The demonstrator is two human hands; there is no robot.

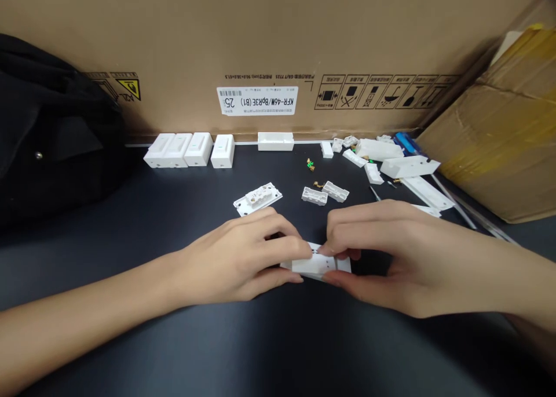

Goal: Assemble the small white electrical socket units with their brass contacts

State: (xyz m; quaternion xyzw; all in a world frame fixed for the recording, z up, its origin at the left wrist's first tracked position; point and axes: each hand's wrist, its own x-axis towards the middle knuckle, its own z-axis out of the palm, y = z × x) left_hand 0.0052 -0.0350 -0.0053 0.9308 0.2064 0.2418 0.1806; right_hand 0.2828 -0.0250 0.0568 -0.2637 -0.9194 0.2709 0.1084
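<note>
Both hands hold a white plastic socket plate (319, 263) with small dark slots, low over the black table. My left hand (256, 258) pinches its left end, thumb below and fingers on top. At the other end my right hand (386, 252) grips it, with the thumb along the near edge and the fingers bent over the far side. The fingers cover parts of the plate. Just beyond the left hand lies a white plate with a raised insert (259, 197). Two small white plastic housings (314, 196) (335, 192) rest beyond the right hand.
White switch boxes (200, 149) stand in a row at the back left, near an upright white tray (275, 142). Small brass-and-green parts (310, 164) lie mid-table. White pieces (380, 149) pile up at right, near a cardboard box (499, 130). A black bag (52, 130) sits left.
</note>
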